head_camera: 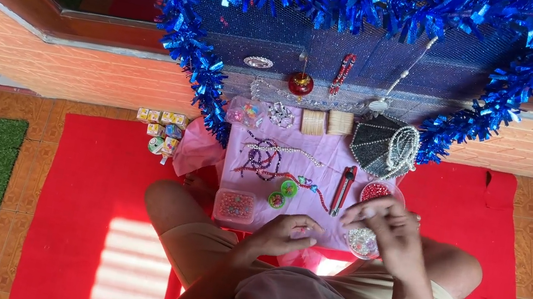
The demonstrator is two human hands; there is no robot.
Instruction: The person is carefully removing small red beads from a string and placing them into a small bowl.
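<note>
From my remote view, the right hand (389, 230) hovers over a small bowl of pale beads (361, 243), fingers pinched together; whether a bead sits between them I cannot tell (too small). The left hand (284, 234) rests curled at the near edge of the pink cloth (324, 154), grip contents unclear. A bowl of red beads (376, 190) lies just beyond the right hand, beside red-handled pliers (343, 189). A clear bead box (235, 205) sits left of the left hand.

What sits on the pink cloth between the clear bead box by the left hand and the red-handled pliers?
In the head view, two small round green containers lie between the clear bead box and the red-handled pliers, with a red bead strand trailing past them.
</note>
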